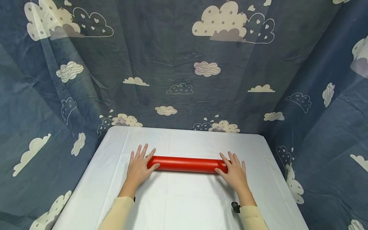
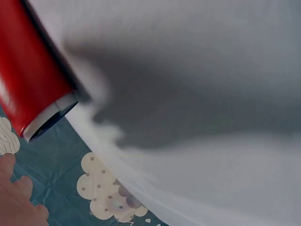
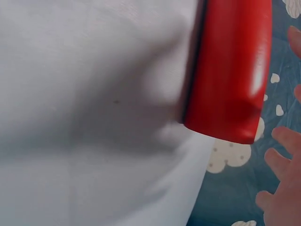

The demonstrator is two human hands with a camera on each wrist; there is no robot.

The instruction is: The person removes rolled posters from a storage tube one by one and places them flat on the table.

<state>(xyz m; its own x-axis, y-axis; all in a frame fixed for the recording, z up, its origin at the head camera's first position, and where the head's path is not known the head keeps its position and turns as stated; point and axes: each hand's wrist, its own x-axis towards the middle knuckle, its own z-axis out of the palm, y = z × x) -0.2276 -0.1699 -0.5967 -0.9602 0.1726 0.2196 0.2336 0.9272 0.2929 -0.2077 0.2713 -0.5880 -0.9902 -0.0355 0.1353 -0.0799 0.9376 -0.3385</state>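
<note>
A glossy red roll (image 1: 184,164) lies crosswise on the white table. In the left wrist view its hollow end shows a pale rim and a dark inside; a dark strip runs along the lower side of the roll (image 2: 33,66). At its left end is my left hand (image 1: 139,167), fingers spread and thumb extended toward the roll. My right hand (image 1: 235,174) is at the other end, its fingers likewise spread. Both wrist views show fingertips of the left hand (image 2: 19,202) and right hand (image 3: 287,188) apart from the roll's ends.
The white-covered table (image 1: 184,204) has rounded far corners. Dark blue cloth (image 1: 161,51) with cloud prints hangs behind it and on both sides. A small black device (image 1: 235,207) is at the right wrist. Shadows of the hands fall on the tabletop.
</note>
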